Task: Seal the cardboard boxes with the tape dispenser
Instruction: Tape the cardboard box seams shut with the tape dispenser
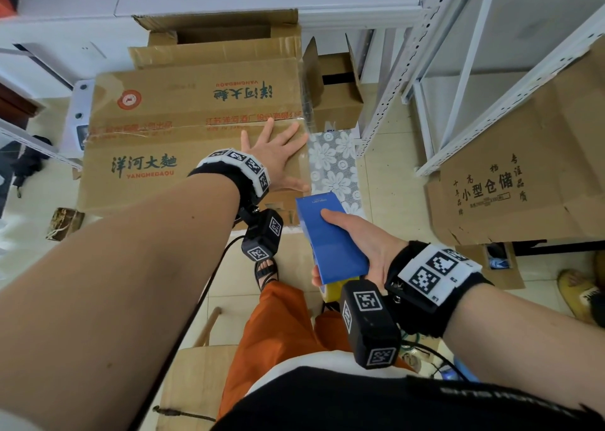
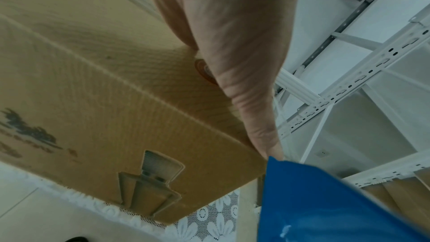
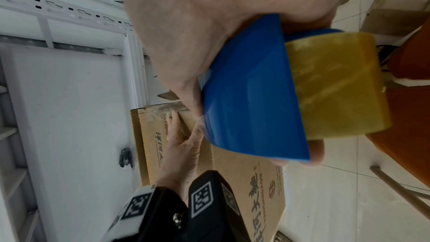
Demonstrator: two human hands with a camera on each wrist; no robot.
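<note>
Brown card fills the middle of the head view: the box [image 1: 196, 136] lies flat ahead of the person, its long axis running left to right, with the centre seam along that same line and shiny clear tape [image 1: 124, 131] already over the seam. Everything below is placed from this box.

The left hand [image 1: 278, 159] lies flat on the box top at its right end, fingers spread and straight, fingertips reaching the seam, thumb near the near-right corner. It presses down and grips nothing.

The right hand [image 1: 360, 244] is off the box, just beyond that near-right corner and nearer the person. Its fingers and thumb are curled round the blue dispenser [image 1: 330, 237], whose yellowish roll [image 3: 335, 84] sits at the wrist end; the nose points up towards the box's right edge. In the left wrist view the dispenser's blue tip shows right by the thumb at the corner, but whether it touches the card cannot be told.

So the seam's right end lies ahead of the dispenser and a little left, beside the left fingertips. My reading is that the next move turns on bringing the nose to that end or to the right side face below it. Whether a strand of tape joins dispenser and box is not clear
</note>
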